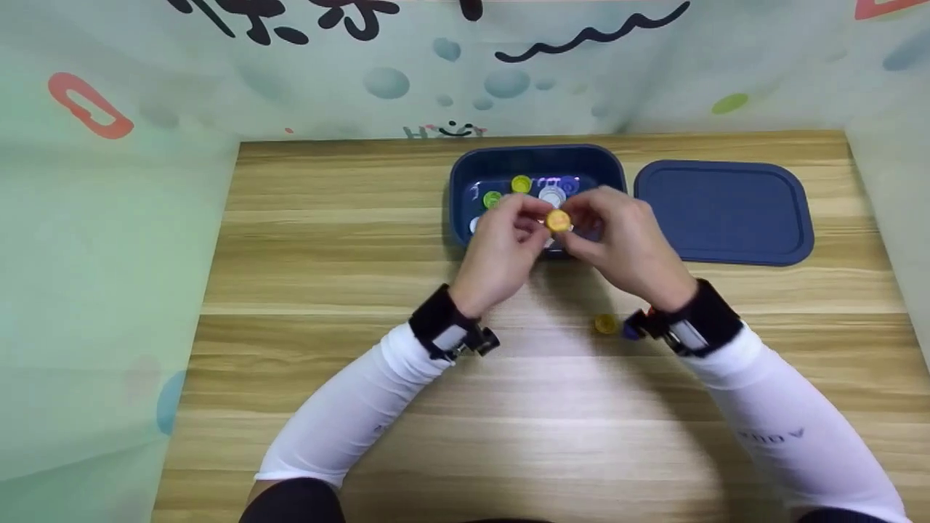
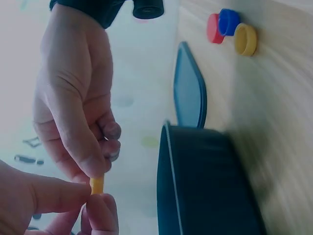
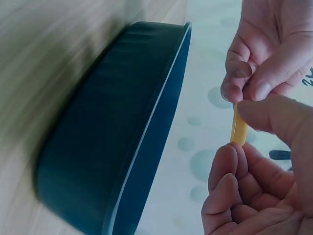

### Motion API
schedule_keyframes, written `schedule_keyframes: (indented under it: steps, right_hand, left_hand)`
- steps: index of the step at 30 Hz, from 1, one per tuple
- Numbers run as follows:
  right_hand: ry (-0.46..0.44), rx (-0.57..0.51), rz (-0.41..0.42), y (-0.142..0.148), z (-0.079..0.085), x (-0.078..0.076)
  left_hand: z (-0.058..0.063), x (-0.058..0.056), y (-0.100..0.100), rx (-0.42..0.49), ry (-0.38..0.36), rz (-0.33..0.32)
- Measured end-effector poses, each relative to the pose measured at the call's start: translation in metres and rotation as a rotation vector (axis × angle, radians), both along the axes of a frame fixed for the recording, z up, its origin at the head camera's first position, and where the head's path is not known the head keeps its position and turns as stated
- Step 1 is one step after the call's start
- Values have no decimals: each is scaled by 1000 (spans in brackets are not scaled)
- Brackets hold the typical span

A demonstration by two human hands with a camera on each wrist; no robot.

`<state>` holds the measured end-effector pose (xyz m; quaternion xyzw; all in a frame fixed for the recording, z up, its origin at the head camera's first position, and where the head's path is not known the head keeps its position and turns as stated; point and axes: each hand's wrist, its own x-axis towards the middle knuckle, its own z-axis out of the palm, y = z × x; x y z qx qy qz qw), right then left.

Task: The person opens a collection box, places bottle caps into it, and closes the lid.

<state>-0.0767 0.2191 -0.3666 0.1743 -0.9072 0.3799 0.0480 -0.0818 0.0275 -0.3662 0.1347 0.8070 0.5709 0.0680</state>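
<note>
Well, the small round yellow plastic cap (image 1: 559, 221) hung in the air, over the near side of a deep dark blue plastic box (image 1: 501, 165). The left hand (image 1: 503, 250) pinched one side of it and the right hand (image 1: 626, 240) pinched the other, so all the holding fingers were close together on its edge. It was little and thin, so it could have popped out if one hand pulled or squeezed too hard. Then it might have hit the box rim and rolled off, or got mixed up with the yellow cap (image 1: 521, 183) and green cap (image 1: 492, 199) inside.

The flat dark blue lid (image 1: 726, 212) lay beside the box on the wooden worktop (image 1: 327, 254). Nearer the person sat a yellow ring-shaped cap (image 2: 246, 39), a blue round cap (image 2: 229, 22) and a red round cap (image 2: 214, 28). If the right arm dipped, its black wrist camera (image 1: 639, 324) could have bumped those and sent them rolling.
</note>
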Motion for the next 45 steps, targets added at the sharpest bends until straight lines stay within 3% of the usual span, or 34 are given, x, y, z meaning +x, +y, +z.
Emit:
schedule_keyframes:
  steps: [8,17,26,32,37,45]
  right_hand:
    - [-145,-23,7,-27,-3,-31]
    - [-308,-25,22,-43,-9,-64]
    - [-359,-20,24,-40,-18,-77]
    - [-386,-20,16,-30,-15,-73]
    - [-293,-32,7,-20,-8,-60]
    - [-91,-13,44,0,7,-17]
  left_hand:
    - [0,-17,-21,1,-26,53]
    - [-11,-41,-36,-32,-73,106]
    - [-23,-57,-33,-4,-92,95]
    - [-22,-56,-34,-29,-71,118]
    - [-15,-48,-35,-23,-32,104]
    - [-5,-16,-24,-33,72,21]
